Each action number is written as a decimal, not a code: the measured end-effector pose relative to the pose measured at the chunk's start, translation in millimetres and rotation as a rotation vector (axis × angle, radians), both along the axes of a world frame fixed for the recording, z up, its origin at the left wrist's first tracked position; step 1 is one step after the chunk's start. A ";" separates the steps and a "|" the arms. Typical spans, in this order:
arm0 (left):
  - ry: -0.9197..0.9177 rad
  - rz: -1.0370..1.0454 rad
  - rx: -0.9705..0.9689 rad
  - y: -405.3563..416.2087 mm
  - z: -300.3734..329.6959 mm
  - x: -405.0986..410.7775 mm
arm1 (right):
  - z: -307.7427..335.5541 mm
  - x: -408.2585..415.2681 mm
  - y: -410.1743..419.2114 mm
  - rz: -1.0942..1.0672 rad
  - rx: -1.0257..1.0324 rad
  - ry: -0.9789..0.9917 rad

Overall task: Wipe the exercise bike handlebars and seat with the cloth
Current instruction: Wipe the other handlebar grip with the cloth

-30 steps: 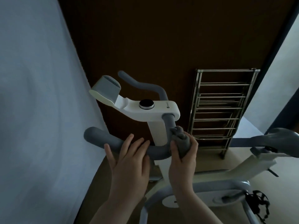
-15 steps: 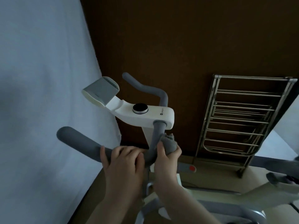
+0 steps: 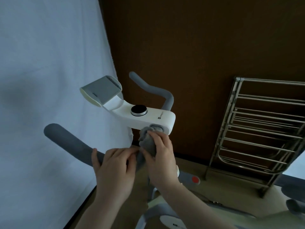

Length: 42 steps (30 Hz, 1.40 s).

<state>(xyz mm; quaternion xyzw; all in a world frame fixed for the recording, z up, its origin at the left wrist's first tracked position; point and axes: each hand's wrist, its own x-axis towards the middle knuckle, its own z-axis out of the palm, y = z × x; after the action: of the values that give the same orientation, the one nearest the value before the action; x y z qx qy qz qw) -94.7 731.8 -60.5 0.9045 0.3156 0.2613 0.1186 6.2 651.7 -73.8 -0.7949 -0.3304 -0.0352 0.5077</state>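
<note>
A white exercise bike console (image 3: 148,118) carries a black knob (image 3: 139,110) and a grey tablet holder (image 3: 102,90). The near grey handlebar (image 3: 66,141) curves from the left up into the console. My left hand (image 3: 113,164) grips this bar at its bend. My right hand (image 3: 159,159) holds a bunched grey cloth (image 3: 146,139) wrapped round the upright part of the bar, just under the console. The far handlebar (image 3: 153,90) rises behind the console. The seat is mostly out of view; a grey part shows at the right edge (image 3: 295,206).
A white curtain (image 3: 49,80) hangs close on the left, touching the bike's front. A metal drying rack (image 3: 264,129) leans against the dark brown wall (image 3: 181,38) on the right. A red knob (image 3: 195,179) sits on the bike frame below my hands.
My right hand has slid the cloth up the bar from the bend to just under the console. My left hand has stayed on the bar. The view has shifted, putting the bike further right.
</note>
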 end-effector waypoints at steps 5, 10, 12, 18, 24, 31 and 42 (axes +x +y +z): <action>0.033 -0.136 -0.094 -1.3 11.1 22.2 | 12.5 38.5 10.2 -0.064 -0.097 -0.073; 0.001 -0.309 -0.225 14.8 17.1 54.8 | 15.1 70.6 11.9 -0.149 -0.100 -0.137; -0.007 -0.360 -0.217 18.9 17.5 69.9 | 15.7 84.8 11.1 -0.209 -0.101 -0.115; 0.003 -0.356 -0.184 27.3 9.2 100.6 | 20.3 109.4 9.9 -0.009 -0.162 -0.109; -0.009 -0.379 -0.117 26.6 4.9 96.8 | 23.6 127.6 14.4 0.164 -0.215 -0.131; -0.024 -0.324 -0.172 26.8 5.3 99.0 | 33.0 144.2 30.2 0.290 -0.312 -0.199; 0.022 -0.151 -0.129 20.6 46.1 138.6 | 22.6 189.1 15.2 0.430 -0.150 -0.238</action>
<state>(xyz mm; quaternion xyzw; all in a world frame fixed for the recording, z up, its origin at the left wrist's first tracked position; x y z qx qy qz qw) 43.9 752.4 -14.4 0.9190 0.2640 0.2210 0.1923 195.3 666.9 -51.3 -0.7320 -0.5510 0.0050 0.4007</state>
